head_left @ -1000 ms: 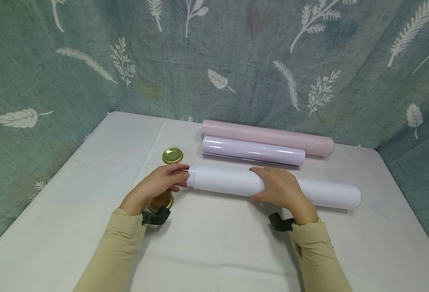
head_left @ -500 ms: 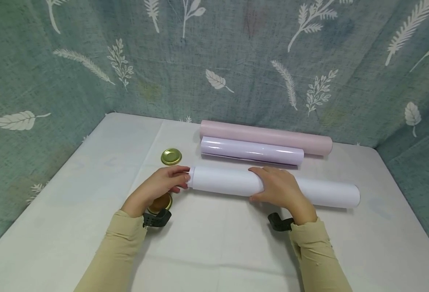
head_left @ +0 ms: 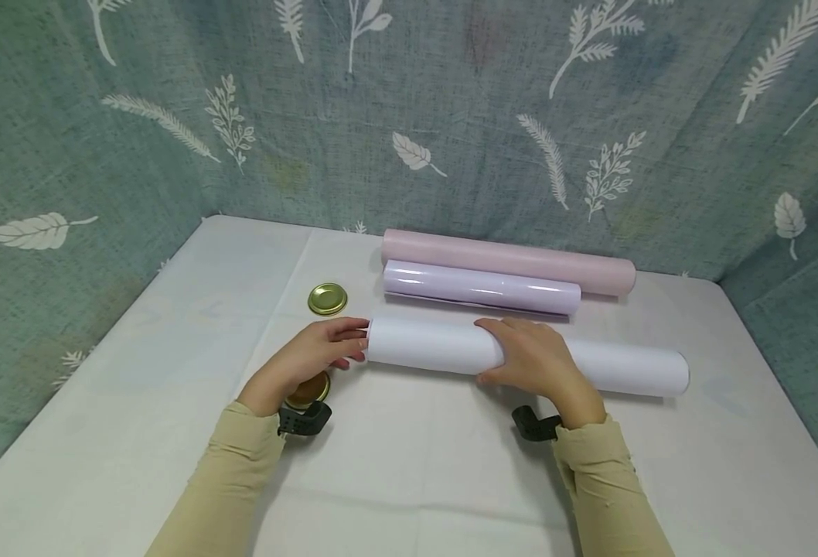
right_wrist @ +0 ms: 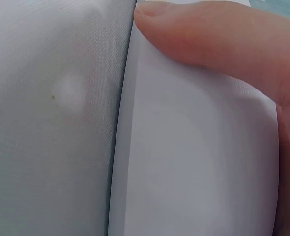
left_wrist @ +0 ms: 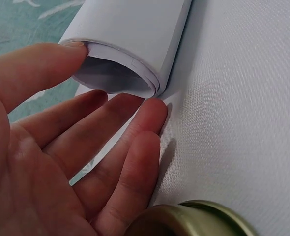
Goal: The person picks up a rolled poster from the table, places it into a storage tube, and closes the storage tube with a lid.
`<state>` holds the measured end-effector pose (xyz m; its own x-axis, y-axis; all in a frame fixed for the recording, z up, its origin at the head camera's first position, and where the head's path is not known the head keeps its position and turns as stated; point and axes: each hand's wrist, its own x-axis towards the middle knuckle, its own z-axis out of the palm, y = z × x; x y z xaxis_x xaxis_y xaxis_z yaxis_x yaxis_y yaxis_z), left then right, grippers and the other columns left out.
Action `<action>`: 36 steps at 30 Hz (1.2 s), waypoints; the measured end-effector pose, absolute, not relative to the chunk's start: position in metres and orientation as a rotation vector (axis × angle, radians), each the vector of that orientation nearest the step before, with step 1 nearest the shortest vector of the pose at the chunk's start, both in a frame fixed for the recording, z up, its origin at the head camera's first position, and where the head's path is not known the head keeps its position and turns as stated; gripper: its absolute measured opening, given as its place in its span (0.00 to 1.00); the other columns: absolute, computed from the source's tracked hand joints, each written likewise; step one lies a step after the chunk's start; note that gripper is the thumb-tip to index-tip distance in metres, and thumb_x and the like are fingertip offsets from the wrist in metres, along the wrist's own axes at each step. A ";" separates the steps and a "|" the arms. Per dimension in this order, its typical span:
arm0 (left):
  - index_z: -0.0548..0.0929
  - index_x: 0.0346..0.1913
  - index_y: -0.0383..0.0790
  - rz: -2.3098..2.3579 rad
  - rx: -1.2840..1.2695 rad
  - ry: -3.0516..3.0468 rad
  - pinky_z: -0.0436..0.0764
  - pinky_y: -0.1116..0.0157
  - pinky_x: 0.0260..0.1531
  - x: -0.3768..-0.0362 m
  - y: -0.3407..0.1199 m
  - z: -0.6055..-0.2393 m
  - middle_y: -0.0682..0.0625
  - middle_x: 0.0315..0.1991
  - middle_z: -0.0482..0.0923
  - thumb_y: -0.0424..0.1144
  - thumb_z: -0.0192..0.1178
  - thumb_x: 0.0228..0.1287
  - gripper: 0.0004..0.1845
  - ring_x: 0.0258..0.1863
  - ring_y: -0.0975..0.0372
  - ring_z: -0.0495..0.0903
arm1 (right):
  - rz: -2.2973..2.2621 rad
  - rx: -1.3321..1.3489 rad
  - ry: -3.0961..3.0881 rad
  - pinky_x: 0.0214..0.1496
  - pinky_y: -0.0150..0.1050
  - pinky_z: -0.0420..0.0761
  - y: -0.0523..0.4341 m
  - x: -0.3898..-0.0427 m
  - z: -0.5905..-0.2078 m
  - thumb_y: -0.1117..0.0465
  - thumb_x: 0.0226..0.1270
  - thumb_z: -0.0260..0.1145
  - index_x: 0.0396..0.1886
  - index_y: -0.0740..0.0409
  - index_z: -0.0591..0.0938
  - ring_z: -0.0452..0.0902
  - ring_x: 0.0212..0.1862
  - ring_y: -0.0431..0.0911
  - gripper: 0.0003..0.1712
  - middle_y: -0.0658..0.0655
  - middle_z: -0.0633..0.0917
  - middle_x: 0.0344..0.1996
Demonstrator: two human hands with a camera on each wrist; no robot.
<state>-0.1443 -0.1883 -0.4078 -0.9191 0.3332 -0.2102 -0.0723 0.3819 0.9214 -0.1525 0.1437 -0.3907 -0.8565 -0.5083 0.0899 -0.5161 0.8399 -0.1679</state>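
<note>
A long white paper roll (head_left: 625,367) lies crosswise on the table before me. My right hand (head_left: 537,360) grips it around the middle, thumb on the near side and fingers over the far side; its thumb (right_wrist: 209,32) lies across the paper in the right wrist view. At the roll's left end is my left hand (head_left: 305,356), with long, loosely spread fingers. In the left wrist view its thumb tip touches the top of the roll's rim (left_wrist: 120,51) and its fingertips sit right at the lower rim. The hollow end shows paper layers inside, about level with the outer edge.
Behind lie a glossy lilac roll (head_left: 482,286) and a longer pink roll (head_left: 509,259). A gold lid (head_left: 328,298) lies beyond the left hand; another gold-rimmed round piece (head_left: 308,391) is partly hidden under the left wrist. A patterned curtain (head_left: 409,116) borders the white table (head_left: 423,472).
The inner layer that stuck out of the roll's left end has slid in to the right. My left hand has moved slightly right with it; the right hand keeps its grip.
</note>
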 end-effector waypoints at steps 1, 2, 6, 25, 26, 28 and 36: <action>0.67 0.60 0.44 1.554 0.235 2.280 0.76 0.61 0.39 -0.144 -0.188 -0.408 0.47 0.46 0.77 0.50 0.57 0.59 0.27 0.42 0.58 0.77 | 0.288 0.828 -2.973 0.45 0.47 0.71 0.144 -0.152 -0.391 0.37 0.34 0.72 0.60 0.44 0.69 0.73 0.48 0.48 0.48 0.51 0.77 0.49; 0.67 0.60 0.44 1.558 0.240 2.274 0.76 0.61 0.39 -0.145 -0.188 -0.409 0.47 0.47 0.76 0.50 0.57 0.59 0.27 0.42 0.58 0.77 | 0.287 0.826 -2.974 0.45 0.47 0.71 0.144 -0.152 -0.391 0.37 0.34 0.72 0.60 0.44 0.69 0.73 0.48 0.48 0.47 0.51 0.77 0.48; 0.67 0.60 0.43 1.559 0.253 2.266 0.76 0.61 0.39 -0.145 -0.188 -0.411 0.47 0.47 0.76 0.48 0.56 0.60 0.27 0.43 0.58 0.77 | 0.285 0.822 -2.979 0.44 0.47 0.71 0.144 -0.152 -0.391 0.38 0.34 0.72 0.59 0.44 0.69 0.73 0.47 0.48 0.47 0.51 0.77 0.48; 0.67 0.59 0.33 1.478 0.276 2.374 0.77 0.55 0.39 -0.129 -0.171 -0.380 0.40 0.46 0.76 0.36 0.51 0.64 0.21 0.42 0.52 0.76 | 0.304 0.812 -2.981 0.45 0.48 0.71 0.145 -0.152 -0.395 0.38 0.34 0.72 0.60 0.43 0.69 0.73 0.48 0.49 0.47 0.51 0.77 0.49; 0.68 0.59 0.34 1.473 0.278 2.379 0.77 0.54 0.39 -0.129 -0.171 -0.380 0.41 0.46 0.76 0.36 0.51 0.64 0.21 0.41 0.52 0.76 | 0.307 0.813 -2.976 0.44 0.48 0.71 0.145 -0.152 -0.395 0.38 0.34 0.72 0.60 0.43 0.69 0.73 0.48 0.49 0.47 0.51 0.77 0.49; 0.68 0.58 0.35 1.474 0.290 2.386 0.77 0.55 0.38 -0.129 -0.171 -0.381 0.42 0.46 0.77 0.37 0.52 0.64 0.21 0.41 0.54 0.76 | 0.303 0.815 -2.971 0.44 0.48 0.71 0.145 -0.152 -0.394 0.38 0.34 0.72 0.60 0.43 0.69 0.73 0.47 0.49 0.47 0.51 0.77 0.48; 0.70 0.57 0.35 1.484 0.317 2.410 0.77 0.55 0.36 -0.134 -0.173 -0.390 0.43 0.44 0.78 0.37 0.53 0.63 0.20 0.40 0.56 0.77 | 0.302 0.822 -2.971 0.46 0.48 0.70 0.144 -0.153 -0.393 0.37 0.34 0.72 0.60 0.43 0.68 0.73 0.48 0.48 0.47 0.51 0.77 0.49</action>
